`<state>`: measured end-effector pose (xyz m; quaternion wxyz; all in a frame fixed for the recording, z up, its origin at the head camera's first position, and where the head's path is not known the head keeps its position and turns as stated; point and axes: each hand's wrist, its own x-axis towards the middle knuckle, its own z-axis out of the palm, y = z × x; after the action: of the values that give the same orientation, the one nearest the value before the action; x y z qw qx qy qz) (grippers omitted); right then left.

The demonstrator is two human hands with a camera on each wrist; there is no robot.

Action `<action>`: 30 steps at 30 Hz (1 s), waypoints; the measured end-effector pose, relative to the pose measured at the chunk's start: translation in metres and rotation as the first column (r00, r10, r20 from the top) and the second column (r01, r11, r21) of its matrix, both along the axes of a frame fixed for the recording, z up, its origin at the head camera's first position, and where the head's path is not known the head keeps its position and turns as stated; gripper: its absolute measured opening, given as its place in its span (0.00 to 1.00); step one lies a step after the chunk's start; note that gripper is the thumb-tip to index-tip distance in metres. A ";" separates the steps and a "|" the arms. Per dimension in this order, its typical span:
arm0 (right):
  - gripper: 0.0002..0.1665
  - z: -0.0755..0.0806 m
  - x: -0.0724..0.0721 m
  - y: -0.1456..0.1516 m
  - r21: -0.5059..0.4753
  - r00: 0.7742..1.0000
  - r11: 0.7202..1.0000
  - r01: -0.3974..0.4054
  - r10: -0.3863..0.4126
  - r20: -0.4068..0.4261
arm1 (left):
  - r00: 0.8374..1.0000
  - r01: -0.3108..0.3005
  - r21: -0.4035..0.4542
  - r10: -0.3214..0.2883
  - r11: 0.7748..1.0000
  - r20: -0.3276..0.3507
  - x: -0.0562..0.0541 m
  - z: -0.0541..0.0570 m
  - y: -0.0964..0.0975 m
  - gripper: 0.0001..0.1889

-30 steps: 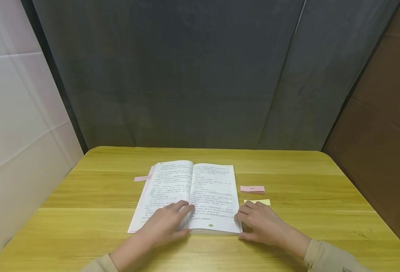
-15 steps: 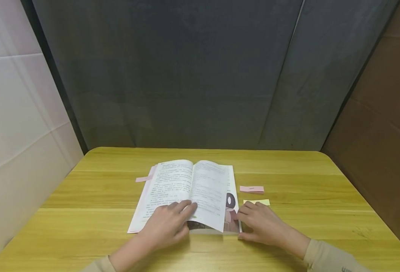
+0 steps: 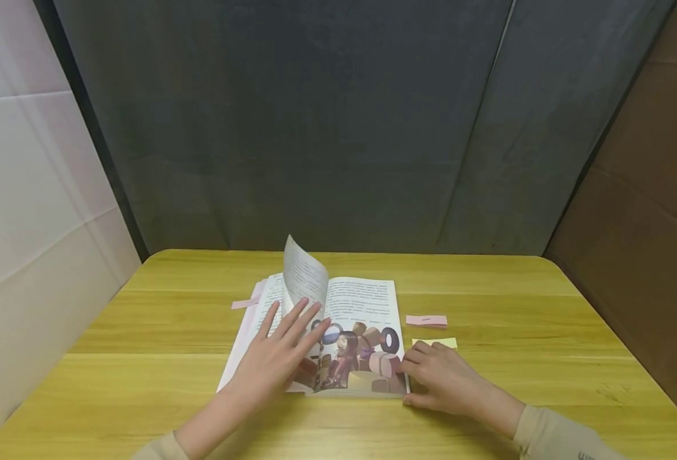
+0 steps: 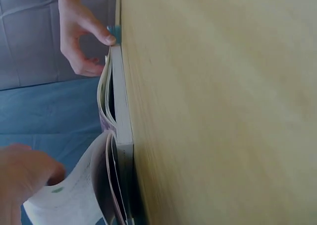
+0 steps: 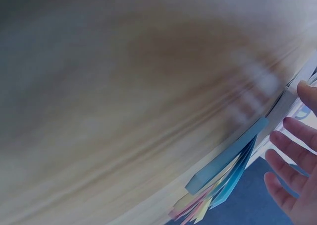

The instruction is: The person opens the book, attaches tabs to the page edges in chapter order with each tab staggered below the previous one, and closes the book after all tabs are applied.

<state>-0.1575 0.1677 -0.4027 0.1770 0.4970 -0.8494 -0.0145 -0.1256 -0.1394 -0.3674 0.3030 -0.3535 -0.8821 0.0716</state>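
An open book [image 3: 361,294] lies on the table, its right page showing a coloured picture below lines of text. My left hand [image 3: 272,358] is over the left half, fingers spread and straight against a turning page [image 3: 306,278] whose far corner stands up. In the left wrist view that page [image 4: 74,200] curls beside the left hand [image 4: 25,178]. My right hand [image 3: 442,370] rests at the book's near right corner. Its thumb touches the edge, and its fingers [image 5: 290,148] reach loosely over the page side in the right wrist view.
Right of the book lie a pink sticky-note pad [image 3: 426,321] and a yellow one [image 3: 436,343], partly behind the right hand. A blue pad [image 5: 225,158] shows in the right wrist view. One pink tab [image 3: 245,303] sticks out from the book's left side. A dark wall [image 3: 327,128] stands behind the table.
A right-hand page of text has lifted and swung left, uncovering the picture page. My left hand's fingers have spread and moved slightly up and left; the right hand stays at the corner.
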 end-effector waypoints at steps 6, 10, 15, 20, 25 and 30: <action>0.27 0.000 0.000 0.000 -0.009 1.000 1.000 -0.002 0.002 -0.001 | 0.997 -0.075 -0.007 0.075 0.997 -0.009 -0.001 -0.006 -0.005 0.40; 0.28 -0.001 0.000 0.000 -0.012 1.000 1.000 -0.006 0.006 -0.011 | 0.996 -0.080 -0.001 0.080 0.997 0.025 -0.001 -0.008 -0.005 0.38; 0.27 0.000 0.000 0.000 -0.009 1.000 1.000 -0.004 0.004 -0.011 | 0.996 -0.031 0.034 0.029 0.999 0.080 -0.001 -0.008 0.001 0.29; 0.27 0.000 0.000 0.000 0.005 1.000 1.000 0.006 -0.006 -0.001 | 0.987 0.036 0.067 -0.046 0.997 0.155 0.000 -0.013 0.011 0.20; 0.27 0.000 0.000 0.000 0.011 1.000 1.000 0.014 -0.014 0.003 | 0.966 0.079 0.046 -0.088 0.996 0.245 0.002 -0.019 0.022 0.23; 0.27 0.001 0.001 -0.001 0.010 1.000 1.000 0.013 -0.013 0.009 | 0.957 0.057 -0.006 -0.053 0.998 0.284 0.002 -0.021 0.030 0.26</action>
<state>-0.1564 0.1668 -0.4017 0.1707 0.4923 -0.8533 -0.0176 -0.1233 -0.1098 -0.3888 0.1729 -0.3866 -0.9057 0.0177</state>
